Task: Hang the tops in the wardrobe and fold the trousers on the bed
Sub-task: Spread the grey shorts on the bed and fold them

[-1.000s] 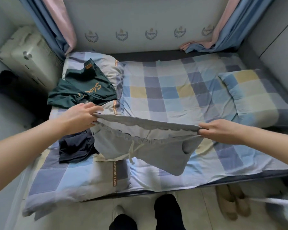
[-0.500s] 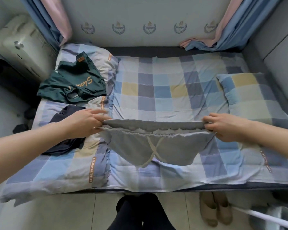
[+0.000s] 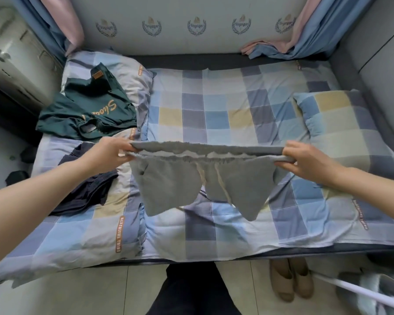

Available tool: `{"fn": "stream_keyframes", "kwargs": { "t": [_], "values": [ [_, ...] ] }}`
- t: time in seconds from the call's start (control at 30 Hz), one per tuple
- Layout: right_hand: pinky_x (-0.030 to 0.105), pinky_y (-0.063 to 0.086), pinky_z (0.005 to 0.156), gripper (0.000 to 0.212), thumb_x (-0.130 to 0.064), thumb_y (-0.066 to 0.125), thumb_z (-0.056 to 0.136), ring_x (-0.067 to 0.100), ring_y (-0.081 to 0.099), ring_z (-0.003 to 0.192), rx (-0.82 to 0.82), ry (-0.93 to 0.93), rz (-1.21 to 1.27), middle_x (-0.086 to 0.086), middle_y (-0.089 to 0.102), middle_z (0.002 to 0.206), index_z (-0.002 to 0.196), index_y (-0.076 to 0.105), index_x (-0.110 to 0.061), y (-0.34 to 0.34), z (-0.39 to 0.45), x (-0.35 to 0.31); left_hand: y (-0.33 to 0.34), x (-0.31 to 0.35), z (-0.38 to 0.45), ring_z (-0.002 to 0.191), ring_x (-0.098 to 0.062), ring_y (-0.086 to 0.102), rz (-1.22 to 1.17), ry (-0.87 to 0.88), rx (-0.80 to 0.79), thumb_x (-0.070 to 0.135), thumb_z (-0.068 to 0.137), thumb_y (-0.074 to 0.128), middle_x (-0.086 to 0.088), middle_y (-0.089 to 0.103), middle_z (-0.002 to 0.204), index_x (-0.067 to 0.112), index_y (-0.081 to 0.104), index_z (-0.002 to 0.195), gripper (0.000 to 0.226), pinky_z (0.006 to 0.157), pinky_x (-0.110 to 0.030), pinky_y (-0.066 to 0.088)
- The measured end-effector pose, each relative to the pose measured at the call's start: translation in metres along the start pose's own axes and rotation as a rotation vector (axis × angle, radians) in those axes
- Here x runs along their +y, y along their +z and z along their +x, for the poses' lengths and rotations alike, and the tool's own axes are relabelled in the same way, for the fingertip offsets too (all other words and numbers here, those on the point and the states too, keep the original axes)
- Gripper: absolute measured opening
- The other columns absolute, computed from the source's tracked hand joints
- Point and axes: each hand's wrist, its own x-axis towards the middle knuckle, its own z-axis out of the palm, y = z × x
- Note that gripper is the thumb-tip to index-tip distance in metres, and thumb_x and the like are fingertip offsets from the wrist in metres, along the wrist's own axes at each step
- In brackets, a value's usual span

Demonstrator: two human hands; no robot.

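A checked bed (image 3: 225, 105) fills the view, a pillow (image 3: 341, 123) at its right. A green top (image 3: 87, 110) and dark garment (image 3: 87, 189) lie at left. Grey shorts (image 3: 182, 180) hang above the middle, waistband stretched taut, each end pinched by left hand (image 3: 107, 153) and right hand (image 3: 307, 160).

Grey shorts (image 3: 205, 178): soft matt knit cloth, gathered waistband, pale cord drawstring. Green top (image 3: 89, 114): smooth matt cloth, small tan patch. Dark garment (image 3: 87, 192): matt cloth. Bed (image 3: 214, 114): checked woven cover, lightly creased. Floor (image 3: 100, 292): smooth pale tiles, faint sheen.
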Motion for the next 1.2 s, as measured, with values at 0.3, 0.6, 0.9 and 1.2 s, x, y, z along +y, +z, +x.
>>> {"fn": "stream_keyframes", "kwargs": {
  "t": [0.3, 0.6, 0.9, 1.2],
  "values": [
    [0.031, 0.020, 0.056, 0.027, -0.015, 0.060, 0.072, 0.012, 0.028, 0.058, -0.610, 0.536, 0.648, -0.003, 0.032, 0.059, 0.052, 0.044, -0.020, 0.039, -0.024, -0.004, 0.045, -0.032, -0.044, 0.085, -0.016, 0.070, -0.787, -0.597, -0.916, 0.027, 0.064, 0.090, -0.008, 0.074, 0.088, 0.010, 0.076, 0.077, 0.025, 0.077, -0.023, 0.053],
    [0.026, 0.042, 0.055, 0.008, -0.011, 0.060, 0.086, 0.015, 0.055, 0.069, -0.586, 0.829, 0.950, 0.007, 0.056, 0.080, 0.082, 0.061, -0.017, 0.068, 0.021, 0.033, 0.068, -0.072, 0.010, 0.091, -0.028, 0.067, -1.039, -0.741, -0.840, 0.020, 0.074, 0.083, -0.020, 0.069, 0.105, 0.005, 0.070, 0.103, 0.035, 0.075, -0.036, 0.055],
    [0.012, 0.037, 0.051, 0.010, -0.006, 0.059, 0.091, 0.014, 0.049, 0.069, 0.025, 0.961, 0.625, 0.000, 0.058, 0.066, 0.084, 0.064, -0.012, 0.301, 0.103, 0.146, 0.294, -0.149, 0.106, 0.072, -0.024, 0.054, -0.603, -0.830, -0.070, 0.013, 0.085, 0.074, -0.013, 0.057, 0.069, -0.007, 0.062, 0.103, 0.030, 0.063, -0.031, 0.045],
    [0.038, 0.040, 0.074, 0.012, -0.011, 0.050, 0.093, 0.030, 0.055, 0.084, 0.106, 0.869, 0.288, 0.021, 0.062, 0.090, 0.094, 0.060, -0.004, 0.426, 0.163, 0.232, 0.407, -0.237, 0.188, 0.080, -0.021, 0.051, -0.465, -0.775, -0.031, 0.018, 0.090, 0.068, -0.016, 0.059, 0.092, 0.007, 0.061, 0.109, 0.023, 0.070, -0.030, 0.038]
  ]
}}
